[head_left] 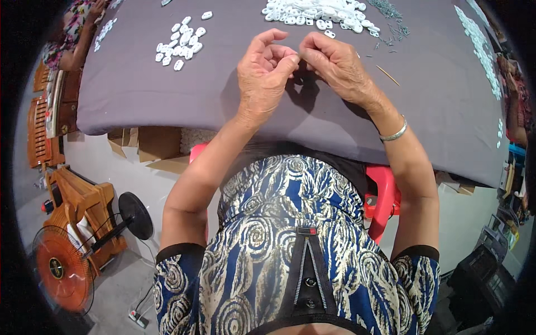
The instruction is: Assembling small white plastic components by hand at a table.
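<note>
Both hands meet fingertip to fingertip over the grey desk [139, 89], left hand [262, 72] and right hand [335, 67] pinched together on something too small to identify. The heap of white pieces [318, 12] lies at twelve o'clock, nearer the right hand; a smaller cluster [181, 42] at ten.

Both bare forearms rise from the lower edge and converge over the middle. The left hand [262, 70] is held with its back toward the camera, fingers curled and thumb pressed against the forefinger in a pinch. The right hand [338, 64] mirrors it — fingertips bunched and meeting the left hand's fingertips — with its wrist bent and its forearm angling in from the right.
</note>
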A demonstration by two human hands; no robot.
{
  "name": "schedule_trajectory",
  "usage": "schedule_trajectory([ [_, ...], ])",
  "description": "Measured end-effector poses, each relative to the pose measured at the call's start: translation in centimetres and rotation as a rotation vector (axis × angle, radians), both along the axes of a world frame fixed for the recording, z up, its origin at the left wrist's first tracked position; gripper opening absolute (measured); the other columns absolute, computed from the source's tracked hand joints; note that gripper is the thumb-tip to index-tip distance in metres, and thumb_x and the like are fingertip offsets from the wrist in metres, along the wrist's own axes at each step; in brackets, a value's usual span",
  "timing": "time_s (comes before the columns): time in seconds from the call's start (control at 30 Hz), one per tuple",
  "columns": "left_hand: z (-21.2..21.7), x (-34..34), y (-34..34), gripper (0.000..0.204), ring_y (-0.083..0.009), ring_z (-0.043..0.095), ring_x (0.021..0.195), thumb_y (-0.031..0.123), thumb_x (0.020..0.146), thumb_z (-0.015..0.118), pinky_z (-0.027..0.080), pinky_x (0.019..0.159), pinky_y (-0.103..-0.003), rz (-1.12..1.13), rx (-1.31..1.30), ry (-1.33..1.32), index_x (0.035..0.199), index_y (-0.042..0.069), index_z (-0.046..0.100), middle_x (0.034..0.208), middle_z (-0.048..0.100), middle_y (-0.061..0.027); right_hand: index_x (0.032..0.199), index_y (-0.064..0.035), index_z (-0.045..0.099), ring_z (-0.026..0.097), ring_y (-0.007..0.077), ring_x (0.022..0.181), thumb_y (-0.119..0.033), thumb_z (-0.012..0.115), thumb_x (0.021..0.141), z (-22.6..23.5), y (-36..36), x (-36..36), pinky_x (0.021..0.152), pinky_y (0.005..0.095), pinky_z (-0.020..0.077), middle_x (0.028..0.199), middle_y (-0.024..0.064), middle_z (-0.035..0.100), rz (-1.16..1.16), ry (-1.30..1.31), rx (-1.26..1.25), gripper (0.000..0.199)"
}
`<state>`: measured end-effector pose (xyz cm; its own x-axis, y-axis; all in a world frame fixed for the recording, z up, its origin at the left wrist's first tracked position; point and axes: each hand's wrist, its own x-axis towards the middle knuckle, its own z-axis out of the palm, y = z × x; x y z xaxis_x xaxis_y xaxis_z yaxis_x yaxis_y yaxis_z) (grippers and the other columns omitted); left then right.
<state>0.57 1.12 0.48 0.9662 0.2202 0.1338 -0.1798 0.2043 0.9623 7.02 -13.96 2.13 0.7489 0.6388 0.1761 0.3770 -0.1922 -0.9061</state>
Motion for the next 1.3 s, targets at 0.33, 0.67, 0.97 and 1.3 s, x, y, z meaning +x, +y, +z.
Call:
schedule_trajectory([
  [0.33, 0.3, 0.1, 0.2, 0.036, -0.0073, 0.057, 0.070, -0.002, 0.081, 0.061, 0.048, 0.061, -0.019, -0.015, -0.052, 0.010, 0.115, 0.001, 0.049, 0.083, 0.060, -0.0040, 0.089, -0.0032, 0.056, 0.047, 0.0077, 0.058, -0.024, 0.050, 0.092, 1.2, -0.2, -0.3, 0.052, 0.0241, 0.0398, 0.067, -0.0003, 0.054, -0.005, 0.473, 0.023, 0.022],
  [0.67, 0.5, 0.1, 0.1, 0.032, -0.0078, 0.056, 0.069, -0.002, 0.082, 0.060, 0.047, 0.060, -0.020, -0.021, -0.103, 0.014, 0.112, -0.001, 0.050, 0.084, 0.060, -0.0052, 0.093, -0.0015, 0.052, 0.050, 0.0156, 0.063, -0.018, 0.051, 0.091, 0.2, 0.0, -0.5, 0.061, 0.0302, 0.0443, 0.071, 0.0102, 0.055, -0.033, 0.026, 0.010, 0.017],
  [0.97, 1.2, 0.2, 0.7, 0.029, -0.0076, 0.057, 0.073, 0.005, 0.086, 0.061, 0.046, 0.062, -0.020, -0.015, 0.072, 0.053, 0.114, -0.001, 0.052, 0.086, 0.061, -0.0047, 0.095, -0.0028, 0.052, 0.054, 0.0251, 0.064, -0.012, 0.050, 0.091, 0.3, 0.0, -0.3, 0.062, 0.0345, 0.0452, 0.073, 0.0153, 0.055, -0.014, -0.135, -0.046, 0.010],
  [1.3, 0.9, 0.4, 1.2, 0.027, -0.0063, 0.055, 0.072, 0.001, 0.085, 0.060, 0.045, 0.064, -0.019, -0.088, 0.033, 0.086, 0.112, 0.001, 0.054, 0.083, 0.058, -0.0004, 0.093, -0.0025, 0.052, 0.056, 0.0290, 0.065, -0.013, 0.051, 0.090, 0.5, 0.1, -0.4, 0.062, 0.0358, 0.0452, 0.074, 0.0163, 0.057, 0.006, -0.212, -0.049, 0.011],
])
